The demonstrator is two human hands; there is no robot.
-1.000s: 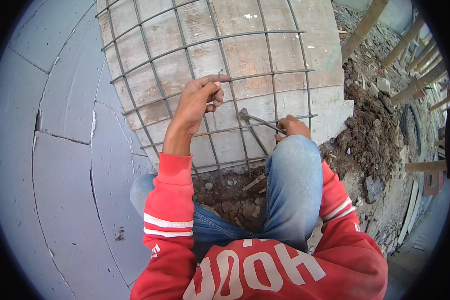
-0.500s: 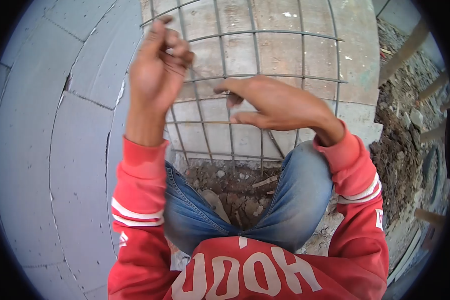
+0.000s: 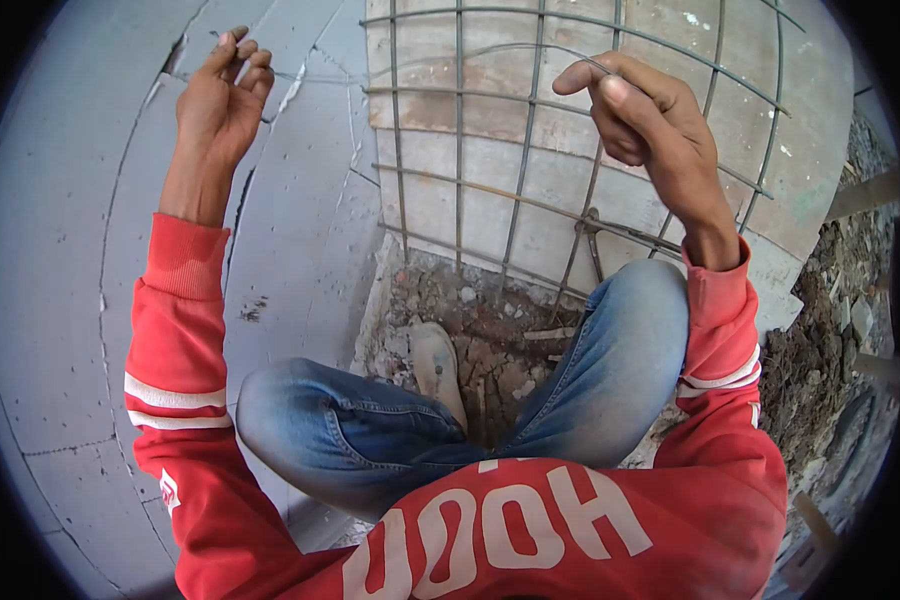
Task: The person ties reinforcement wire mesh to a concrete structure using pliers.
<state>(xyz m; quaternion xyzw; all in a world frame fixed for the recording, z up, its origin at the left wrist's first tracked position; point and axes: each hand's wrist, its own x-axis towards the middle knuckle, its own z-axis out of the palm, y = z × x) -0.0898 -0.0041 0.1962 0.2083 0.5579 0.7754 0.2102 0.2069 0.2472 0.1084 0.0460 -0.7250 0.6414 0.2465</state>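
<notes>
A thin wire (image 3: 510, 44) bows in a shallow arc between my two hands. My left hand (image 3: 215, 115) is raised at the upper left over the grey panels, fingers curled and pinched on one end of the wire. At the upper right, my right hand (image 3: 660, 125) grips the wire between thumb and fingers, above the rebar mesh (image 3: 460, 130). The mesh is a grid of steel bars in front of pale boards. A pair of pincers (image 3: 590, 228) rests at the mesh near my right knee, its lower part partly hard to make out.
Grey panels (image 3: 60, 300) with cracks and joints cover the left side. Stained boards (image 3: 560, 130) lie behind the mesh. Broken soil (image 3: 490, 350) and a shoe (image 3: 436, 370) show between my bent legs. Rubble (image 3: 820, 300) and wooden stakes (image 3: 870, 192) line the right.
My hands have moved apart, the left up and left, the right up and right, with the wire now stretched between them. The view has shifted, and the pincers now show plainly.
</notes>
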